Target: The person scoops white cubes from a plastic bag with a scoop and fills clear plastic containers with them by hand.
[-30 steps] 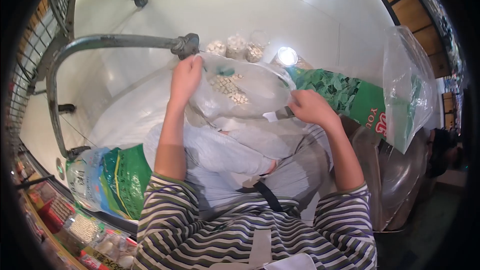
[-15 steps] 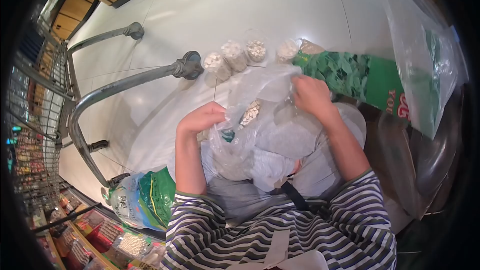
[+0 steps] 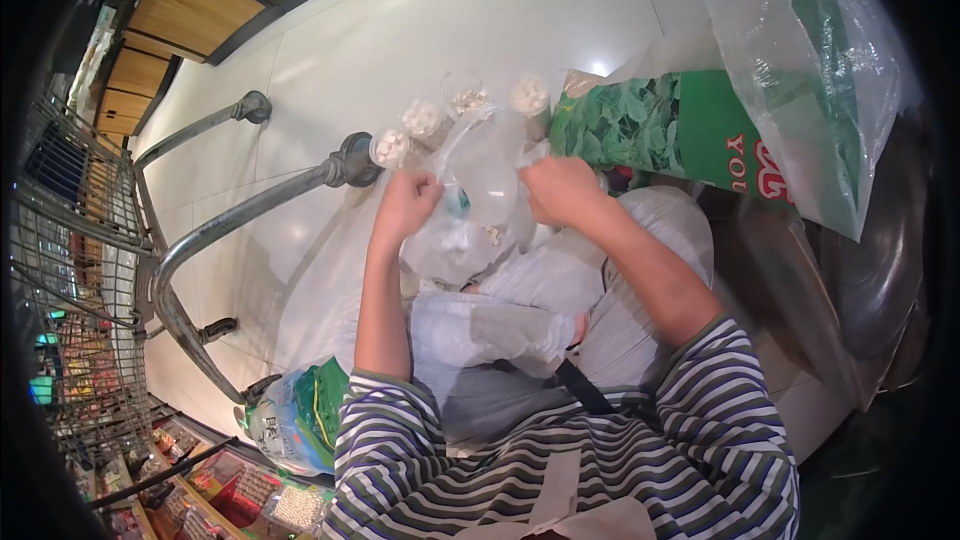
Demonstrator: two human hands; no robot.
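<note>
I am holding a clear, thin plastic bag (image 3: 450,245) just beyond my crossed, pale-grey-trousered legs (image 3: 490,325), on the near side of some clear, round jars (image 3: 540,124) of pale chunks. The film is sagging loosely, so a slipping grip could be letting the small, pale pieces (image 3: 493,235) inside spill; swinging it farther out could be toppling a jar. My left hand (image 3: 410,202) is clamping the bag's left edge, fingers curled; my right hand (image 3: 560,190) is clamping its right edge, that forearm slanting in from the near right.
</note>
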